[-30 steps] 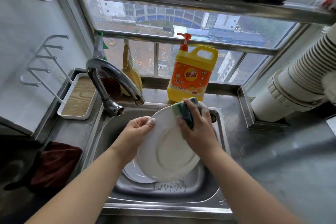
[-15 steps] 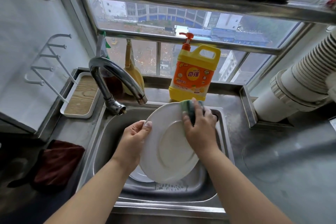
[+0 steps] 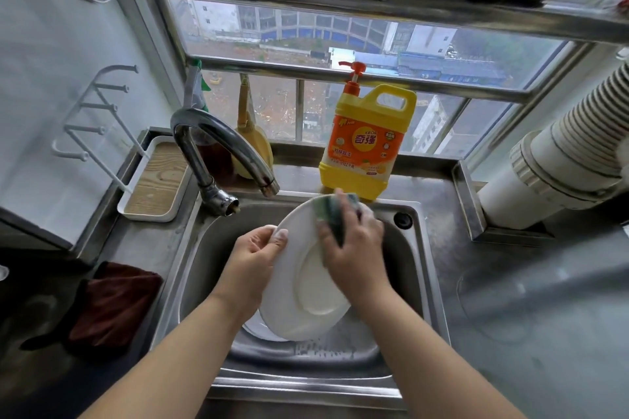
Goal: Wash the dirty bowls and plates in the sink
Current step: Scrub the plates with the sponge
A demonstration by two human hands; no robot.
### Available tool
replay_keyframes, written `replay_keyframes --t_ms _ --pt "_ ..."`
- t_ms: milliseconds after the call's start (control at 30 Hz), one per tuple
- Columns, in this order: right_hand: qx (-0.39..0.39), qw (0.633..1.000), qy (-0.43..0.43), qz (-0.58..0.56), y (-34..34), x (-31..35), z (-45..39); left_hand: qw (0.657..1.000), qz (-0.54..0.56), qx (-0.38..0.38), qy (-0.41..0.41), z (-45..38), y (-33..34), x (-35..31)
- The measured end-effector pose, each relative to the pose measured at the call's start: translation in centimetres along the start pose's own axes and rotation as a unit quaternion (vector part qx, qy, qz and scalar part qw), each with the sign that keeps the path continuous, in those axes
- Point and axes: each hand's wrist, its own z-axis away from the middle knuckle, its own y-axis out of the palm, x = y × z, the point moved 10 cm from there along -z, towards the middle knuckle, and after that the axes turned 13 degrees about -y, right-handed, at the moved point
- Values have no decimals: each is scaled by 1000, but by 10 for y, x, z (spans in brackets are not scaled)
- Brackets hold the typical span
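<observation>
- A person stood over a stainless-steel sink (image 3: 200, 269), holding a white plate (image 3: 303, 286) tilted above the basin, its upper rim towards the window.
- The left hand (image 3: 253, 257) gripped the plate's left rim, thumb on the face and fingers curled behind it.
- The right hand (image 3: 354, 248) pressed a green sponge (image 3: 332, 214) against the upper part of the plate, fingers curled round it; both sponge and hand were blurred.
- The two hands were close together, on opposite sides of the same plate.
- A second white plate (image 3: 253, 326) lay in the bottom of the basin, mostly hidden beneath the held one.
- Foam (image 3: 320, 349) sat on the basin floor just below the plate's lower edge.
- The curved chrome tap (image 3: 221, 146) arched over the sink's back left corner, its spout near the plate's upper rim.
- A yellow detergent bottle (image 3: 366, 143) with an orange pump stood on the ledge behind the sink, against the window.
- A white tray (image 3: 155, 180) with a wood-grain base rested on the tabletop (image 3: 531, 316) left of the tap.
- A dark red cloth (image 3: 112, 306) lay on the tabletop to the left of the sink.
- A white ribbed duct (image 3: 578, 146) ran along the right-hand wall.
</observation>
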Motion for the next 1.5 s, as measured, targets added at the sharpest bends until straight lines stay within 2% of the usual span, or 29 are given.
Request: replay_keyframes --t_ms 67,133,200,267,367,433,500,533,600,733,833,933,1100,1200,1267,1333,1433,1500 --pt "7 995 -83 46 9 33 -2 1000 8 9 -13 -1 3 3" --pt "9 994 -91 61 7 33 -10 999 29 4 -21 -1 1 4" --pt "-10 999 -23 25 -3 1 -16 999 42 -11 -13 -1 -4 2" --pt "-31 993 109 -38 -9 -52 -12 997 75 -22 -8 1 -9 1" --pt "-49 943 283 -166 7 -105 22 992 125 -23 -7 -1 -15 5" --pt "-68 903 340 -254 22 -116 42 990 142 -16 -5 -2 -16 9" --pt "-104 873 356 -316 29 -121 52 988 156 4 -11 -4 -17 16" --pt "-119 871 349 -324 27 -122 52 988 154 23 -13 -4 -17 18" --pt "-129 890 308 -311 15 -121 43 985 147 88 -30 -3 -13 19" --pt "-93 949 149 -263 -26 -100 8 975 21 197 -99 3 -7 19" --pt "-21 976 35 -216 -46 -73 -12 969 -61 204 -122 -1 6 9" --pt "51 994 -53 -80 -44 -42 -22 977 -90 176 -85 -13 22 -8" --pt "30 999 -28 5 -30 -19 -15 994 -69 83 -25 -18 25 -10" --pt "98 986 -99 90 8 18 1 996 -13 83 -20 -12 27 0" --pt "92 983 -116 112 10 22 -3 997 16 69 -23 -10 25 4" --pt "45 993 -70 78 -4 -6 -16 999 19 36 -20 -8 18 6" --pt "17 996 82 -36 -16 -68 -21 1000 17 -15 -8 -6 2 4" --pt "34 995 91 -30 -10 -65 -11 1000 6 -20 -1 -5 -1 2"
